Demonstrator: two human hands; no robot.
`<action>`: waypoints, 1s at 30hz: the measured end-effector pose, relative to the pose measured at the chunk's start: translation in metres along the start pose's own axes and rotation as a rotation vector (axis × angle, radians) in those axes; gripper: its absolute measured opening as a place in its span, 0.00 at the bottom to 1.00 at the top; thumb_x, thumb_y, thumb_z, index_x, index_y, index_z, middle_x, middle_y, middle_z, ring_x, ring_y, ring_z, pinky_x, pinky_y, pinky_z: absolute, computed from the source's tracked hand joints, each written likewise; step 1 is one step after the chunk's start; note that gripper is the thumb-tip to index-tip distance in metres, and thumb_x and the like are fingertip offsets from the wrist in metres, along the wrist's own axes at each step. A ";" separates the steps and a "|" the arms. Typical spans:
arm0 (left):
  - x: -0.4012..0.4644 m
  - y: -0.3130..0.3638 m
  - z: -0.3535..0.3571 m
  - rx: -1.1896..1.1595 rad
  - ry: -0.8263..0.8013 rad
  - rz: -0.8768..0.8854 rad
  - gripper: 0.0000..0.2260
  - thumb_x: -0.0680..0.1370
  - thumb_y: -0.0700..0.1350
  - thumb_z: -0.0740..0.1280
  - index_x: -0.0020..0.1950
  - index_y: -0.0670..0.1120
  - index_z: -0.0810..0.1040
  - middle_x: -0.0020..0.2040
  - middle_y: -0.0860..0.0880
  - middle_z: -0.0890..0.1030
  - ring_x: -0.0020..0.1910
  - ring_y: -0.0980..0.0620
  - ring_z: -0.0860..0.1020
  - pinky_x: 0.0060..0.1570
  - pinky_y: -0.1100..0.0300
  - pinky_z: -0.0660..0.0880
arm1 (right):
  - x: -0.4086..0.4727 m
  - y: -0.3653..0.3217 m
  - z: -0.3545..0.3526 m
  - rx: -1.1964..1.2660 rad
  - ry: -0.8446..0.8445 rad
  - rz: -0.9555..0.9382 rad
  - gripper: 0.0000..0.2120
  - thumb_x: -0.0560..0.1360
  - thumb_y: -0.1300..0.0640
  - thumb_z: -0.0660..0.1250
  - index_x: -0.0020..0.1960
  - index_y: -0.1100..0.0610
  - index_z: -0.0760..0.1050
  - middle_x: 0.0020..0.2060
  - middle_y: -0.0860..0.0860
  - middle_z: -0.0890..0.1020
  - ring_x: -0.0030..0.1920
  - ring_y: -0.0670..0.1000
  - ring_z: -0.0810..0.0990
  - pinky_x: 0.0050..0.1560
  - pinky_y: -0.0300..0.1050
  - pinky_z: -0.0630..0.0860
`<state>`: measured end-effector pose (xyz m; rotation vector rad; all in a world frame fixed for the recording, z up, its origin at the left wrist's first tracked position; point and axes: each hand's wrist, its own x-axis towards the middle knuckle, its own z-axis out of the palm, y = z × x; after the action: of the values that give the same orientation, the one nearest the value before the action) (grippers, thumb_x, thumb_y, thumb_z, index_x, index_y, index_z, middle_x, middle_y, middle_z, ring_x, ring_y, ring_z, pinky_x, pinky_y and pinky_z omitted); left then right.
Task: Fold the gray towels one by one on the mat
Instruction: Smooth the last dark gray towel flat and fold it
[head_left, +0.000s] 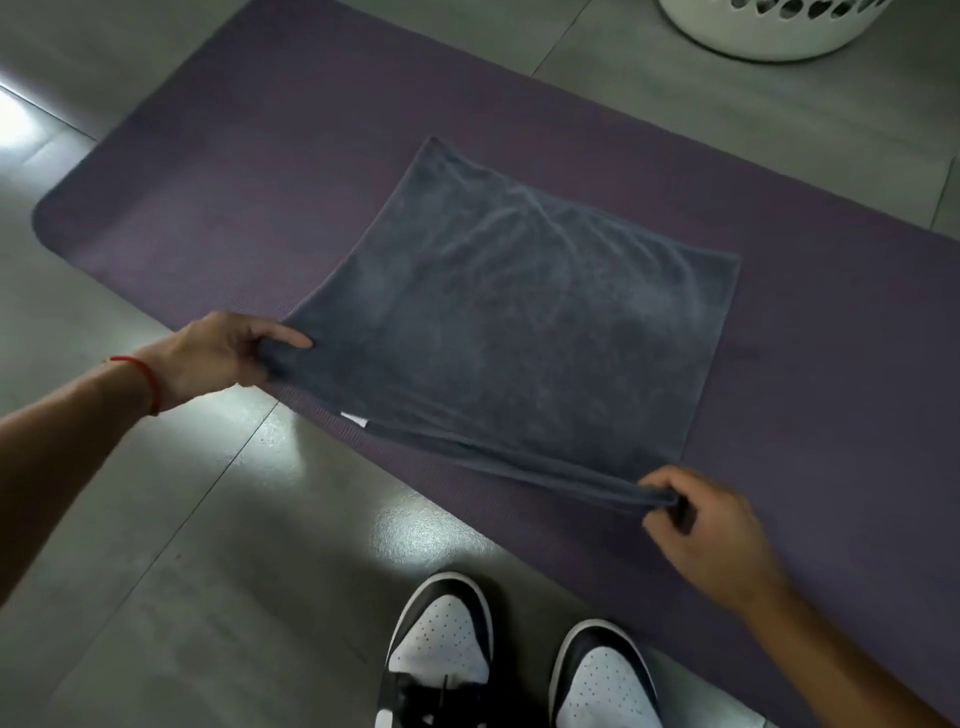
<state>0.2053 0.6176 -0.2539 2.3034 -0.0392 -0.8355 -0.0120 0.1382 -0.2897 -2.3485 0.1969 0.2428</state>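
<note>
1. The left hand (218, 353) pinches one near corner of the towel (514, 332); the right hand (711, 525) pinches the other.
2. The towel lies mid-mat (208, 218), already doubled, its near edge lifted.
3. Done well, I'd say: raise both corners level, carry them to the towel's far edge, match the hems, then smooth.
4. A white tag (354, 419) peeks under the towel's near edge; no writing is readable.

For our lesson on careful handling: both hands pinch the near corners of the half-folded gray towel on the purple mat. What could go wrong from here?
1. The layers at the near edge of the gray towel are already offset; lifting may leave the next fold uneven.
2. The left hand holds its corner at the edge of the purple mat, so the towel could drag onto the floor.
3. The right hand pinches only a thin strip, which may slip.
</note>
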 end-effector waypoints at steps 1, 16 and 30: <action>0.001 0.006 -0.006 0.135 -0.018 0.019 0.27 0.73 0.25 0.65 0.57 0.56 0.83 0.50 0.54 0.82 0.44 0.54 0.79 0.46 0.67 0.75 | 0.003 -0.001 -0.004 0.040 0.066 0.042 0.13 0.70 0.65 0.71 0.42 0.46 0.79 0.36 0.43 0.81 0.37 0.46 0.80 0.35 0.36 0.73; 0.172 0.154 -0.034 -0.163 0.335 0.173 0.09 0.81 0.46 0.68 0.60 0.45 0.82 0.45 0.58 0.84 0.43 0.64 0.80 0.60 0.57 0.79 | 0.183 0.030 -0.087 0.478 0.575 0.264 0.11 0.76 0.61 0.62 0.38 0.50 0.76 0.30 0.46 0.72 0.30 0.42 0.65 0.29 0.42 0.63; 0.310 0.172 0.005 0.240 0.488 -0.151 0.25 0.81 0.58 0.64 0.64 0.37 0.77 0.64 0.36 0.77 0.65 0.35 0.75 0.65 0.49 0.70 | 0.258 0.063 -0.060 -0.006 0.741 0.521 0.12 0.73 0.45 0.66 0.52 0.50 0.75 0.40 0.45 0.79 0.42 0.51 0.79 0.45 0.49 0.77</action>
<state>0.4814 0.4059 -0.3250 2.7054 0.2657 -0.3324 0.2314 0.0330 -0.3503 -2.2505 1.1634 -0.3965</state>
